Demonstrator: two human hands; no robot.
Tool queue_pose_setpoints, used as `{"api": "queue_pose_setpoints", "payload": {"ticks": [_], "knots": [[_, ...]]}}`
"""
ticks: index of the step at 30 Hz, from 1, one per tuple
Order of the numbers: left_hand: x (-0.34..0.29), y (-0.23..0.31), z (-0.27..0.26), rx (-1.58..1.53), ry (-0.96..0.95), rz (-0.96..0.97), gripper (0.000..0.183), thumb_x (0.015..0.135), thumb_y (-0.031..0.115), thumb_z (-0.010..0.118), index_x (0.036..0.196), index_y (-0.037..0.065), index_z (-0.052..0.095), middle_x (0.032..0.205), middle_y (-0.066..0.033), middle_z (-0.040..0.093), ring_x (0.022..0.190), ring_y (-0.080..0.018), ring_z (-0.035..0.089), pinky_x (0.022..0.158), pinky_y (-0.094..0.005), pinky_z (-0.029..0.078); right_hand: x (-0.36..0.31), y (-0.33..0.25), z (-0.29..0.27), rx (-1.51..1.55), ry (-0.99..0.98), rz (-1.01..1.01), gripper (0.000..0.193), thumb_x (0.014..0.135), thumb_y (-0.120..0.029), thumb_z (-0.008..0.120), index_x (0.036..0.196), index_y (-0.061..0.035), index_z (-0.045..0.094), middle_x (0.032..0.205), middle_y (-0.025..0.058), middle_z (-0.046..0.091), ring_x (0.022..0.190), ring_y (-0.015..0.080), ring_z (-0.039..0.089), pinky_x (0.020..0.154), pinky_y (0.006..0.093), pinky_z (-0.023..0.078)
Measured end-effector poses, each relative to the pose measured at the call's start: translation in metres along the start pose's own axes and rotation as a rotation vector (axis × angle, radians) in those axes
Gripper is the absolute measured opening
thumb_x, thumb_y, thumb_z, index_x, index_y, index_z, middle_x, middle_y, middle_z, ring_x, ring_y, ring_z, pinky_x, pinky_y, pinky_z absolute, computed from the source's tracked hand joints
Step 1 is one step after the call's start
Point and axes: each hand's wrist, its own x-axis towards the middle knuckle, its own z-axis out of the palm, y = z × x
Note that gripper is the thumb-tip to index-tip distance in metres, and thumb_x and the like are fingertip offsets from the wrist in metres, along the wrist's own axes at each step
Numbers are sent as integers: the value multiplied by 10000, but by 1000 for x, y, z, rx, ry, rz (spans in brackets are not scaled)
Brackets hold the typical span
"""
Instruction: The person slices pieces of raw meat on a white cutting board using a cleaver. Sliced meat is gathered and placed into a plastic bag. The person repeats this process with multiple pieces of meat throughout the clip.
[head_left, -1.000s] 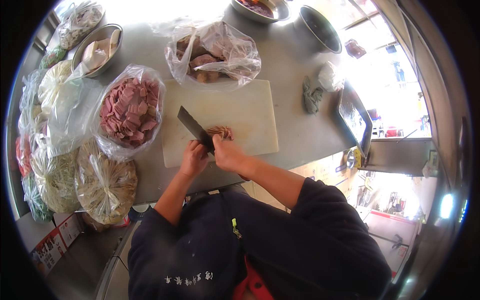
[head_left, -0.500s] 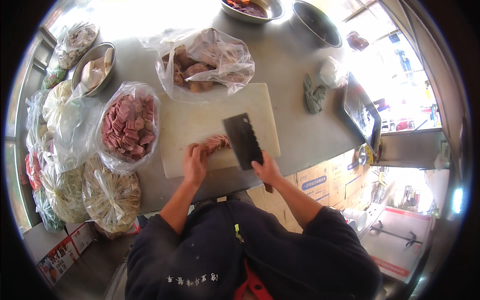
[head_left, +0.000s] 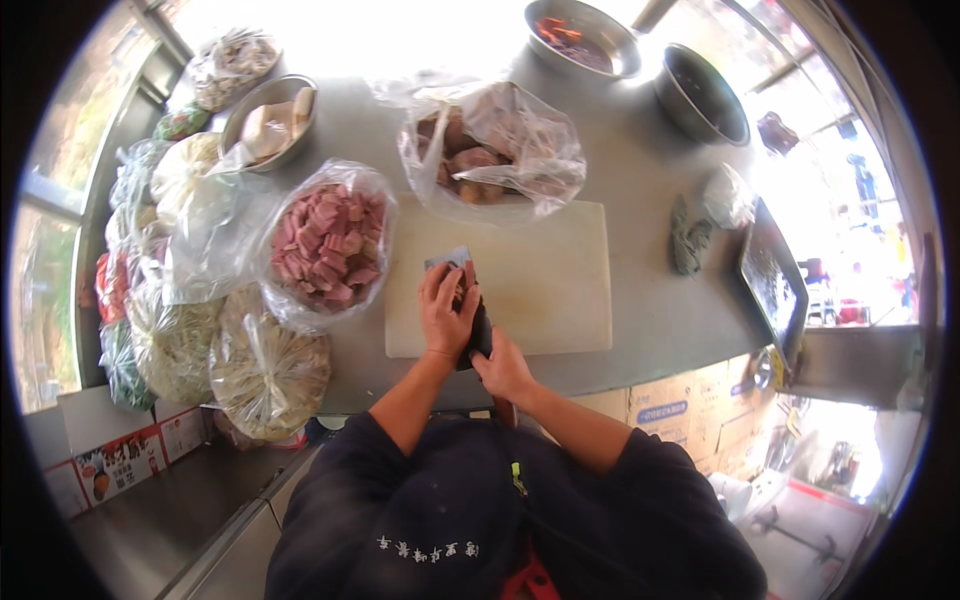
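The step in hand looks like gathering cut slices (head_left: 459, 291) onto the cleaver (head_left: 481, 336); moving them calls for a level blade. The right hand (head_left: 505, 369) is closed round the handle; just ahead, the left hand (head_left: 445, 312) bends its fingers over the slices, grip unclear. The chopping board (head_left: 550, 290) lies beneath, an open bag (head_left: 304, 315) of pink meat (head_left: 330, 240) left of both hands.

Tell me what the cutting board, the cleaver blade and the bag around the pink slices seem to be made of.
Cutting board: probably plastic, matte off-white, with no wood grain showing.
Cleaver blade: apparently metal, mostly dark, with a shinier grey patch near its far end.
Bag: most likely thin plastic film, clear and glossy, judging by its bright creases.
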Motion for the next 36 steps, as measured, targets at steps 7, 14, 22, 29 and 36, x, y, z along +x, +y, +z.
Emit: {"api": "queue_pose_setpoints", "payload": {"ticks": [7,14,22,29,36], "knots": [[116,-53,-134,453,192,93,412,907,222,740,1287,75,673,1397,-170,594,1345,-354,519,1124,-463,402,28,-91,12,33,-193,-145,371,940,-197,684,1181,39,530,699,185,647,607,301,656,604,416,518],[141,-61,-156,933,-101,-78,584,944,344,675,1483,160,549,1588,-175,429,1494,-372,354,1225,-524,252,-3,16,-79,56,-88,154,349,920,-177,685,1185,22,579,762,166,658,618,238,659,613,411,534],[177,109,-35,-35,-425,392,143,950,66,604,1052,-11,668,1073,-206,701,1030,-390,682,874,-445,548,-54,79,-188,-587,402,143,269,928,-195,658,1089,-46,502,836,248,688,807,478,660,703,567,516],[252,-24,45,1055,-733,294,376,933,169,619,1305,114,626,1471,-167,526,1426,-464,381,1105,-524,425,-41,77,-169,-568,344,239,211,945,-196,607,1054,-61,489,965,221,696,853,472,660,740,582,511],[295,-30,40,984,-1090,227,594,867,333,740,1430,236,582,1550,-129,471,1481,-425,321,1190,-510,355,-42,77,-181,-513,355,253,177,942,-175,586,1008,-60,470,929,214,694,826,485,658,728,585,516]]}}
